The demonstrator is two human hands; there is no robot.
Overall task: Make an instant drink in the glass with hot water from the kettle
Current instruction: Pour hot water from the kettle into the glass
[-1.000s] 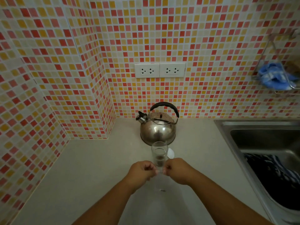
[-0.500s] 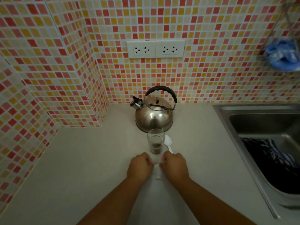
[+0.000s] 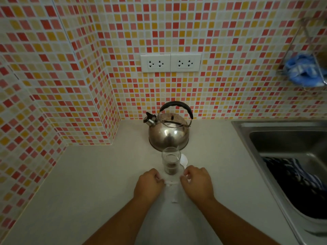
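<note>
A clear glass (image 3: pixel 171 160) stands on the pale counter (image 3: pixel 88 183) with brown powder in its bottom. Right behind it sits a steel kettle (image 3: pixel 169 133) with a black handle, spout pointing left. A white plastic spoon (image 3: pixel 184 160) lies just right of the glass. My left hand (image 3: pixel 147 184) and my right hand (image 3: pixel 197 183) rest in front of the glass, a little apart. Each pinches one end of the top edge of a thin clear packet (image 3: pixel 170 191) stretched between them. The packet's contents cannot be made out.
A steel sink (image 3: pixel 283 138) at the right holds a dark striped cloth (image 3: pixel 292 175). A wire rack with a blue cloth (image 3: pixel 304 71) hangs on the tiled wall above it. Two wall sockets (image 3: pixel 170 62) sit above the kettle. A tiled corner juts out at the left.
My hands were close together near the glass's base; they have drawn back and spread apart, pulling the packet's top edge wide in front of the glass.
</note>
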